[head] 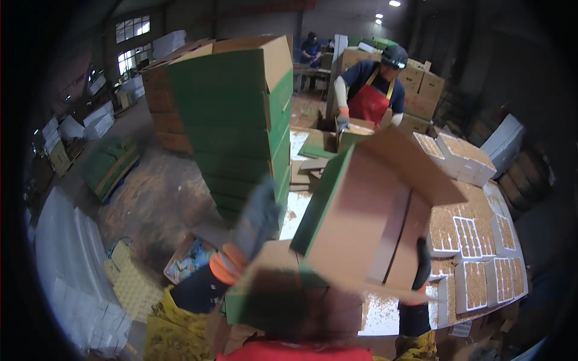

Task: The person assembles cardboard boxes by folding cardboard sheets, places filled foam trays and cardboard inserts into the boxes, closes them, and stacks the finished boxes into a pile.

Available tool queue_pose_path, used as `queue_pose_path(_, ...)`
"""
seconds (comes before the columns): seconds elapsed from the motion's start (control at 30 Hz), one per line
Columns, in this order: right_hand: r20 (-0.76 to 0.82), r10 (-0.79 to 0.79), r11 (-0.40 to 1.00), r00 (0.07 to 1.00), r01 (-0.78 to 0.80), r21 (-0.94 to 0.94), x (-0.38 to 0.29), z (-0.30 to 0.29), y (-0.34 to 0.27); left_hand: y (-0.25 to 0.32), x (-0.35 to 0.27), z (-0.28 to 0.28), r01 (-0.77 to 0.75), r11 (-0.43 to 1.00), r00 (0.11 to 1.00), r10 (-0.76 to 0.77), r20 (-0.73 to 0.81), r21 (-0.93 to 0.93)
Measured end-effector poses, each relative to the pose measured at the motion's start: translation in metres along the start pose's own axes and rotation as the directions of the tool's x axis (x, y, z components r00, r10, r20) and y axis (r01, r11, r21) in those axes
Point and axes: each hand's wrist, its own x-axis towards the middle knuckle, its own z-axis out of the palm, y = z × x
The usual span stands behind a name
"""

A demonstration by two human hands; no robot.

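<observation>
An open cardboard box [356, 212], green outside and brown inside, is tilted in front of me with its flaps spread. My right hand [422, 266], in a dark glove with an orange cuff, grips its right side; part of the hand is hidden. My left hand [259, 216], in a grey glove with an orange cuff, is raised left of the box, blurred by motion, with nothing seen in it; its fingers are too blurred to read. Below lies another green and brown cardboard box [266, 307] at the table's near edge, partly shadowed.
A tall stack of green cardboard boxes [226, 104] rises at the left. White foam trays [472, 284] filled with brown granules cover the right side. Across the table, a co-worker [375, 90] in a red apron handles a box. White foam sheets [76, 270] stand at far left.
</observation>
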Motion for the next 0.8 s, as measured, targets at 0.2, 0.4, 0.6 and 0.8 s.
queue_pose_path(0.2, 0.638, -0.119, 0.977, 0.76, 0.204, -0.061, 0.129, 0.099, -0.015, 0.081, 0.147, -0.187, -0.473, 0.79, 0.695, 0.606, -0.386, 0.389)
queue_pose_path(0.4, 0.453, -0.357, 0.918, 0.817, 0.397, 0.008, 0.252, 0.243, 0.006, 0.141, 0.219, -0.21, -0.162, 0.987, 0.936, 0.151, -0.318, -0.008)
queue_pose_path(0.6, 0.482, 0.172, 0.923, 0.859, 0.03, -0.383, 0.265, 0.376, 0.079, 0.093, 0.252, -0.318, -0.123, 0.94, 0.939, 0.214, -0.271, 0.318)
queue_pose_path(0.8, 0.859, -0.093, -0.7, 0.504, 0.58, -0.416, 0.394, 0.347, 0.08, 0.045, 0.278, -0.26, -0.258, 0.787, 0.883, 0.428, -0.194, 0.561)
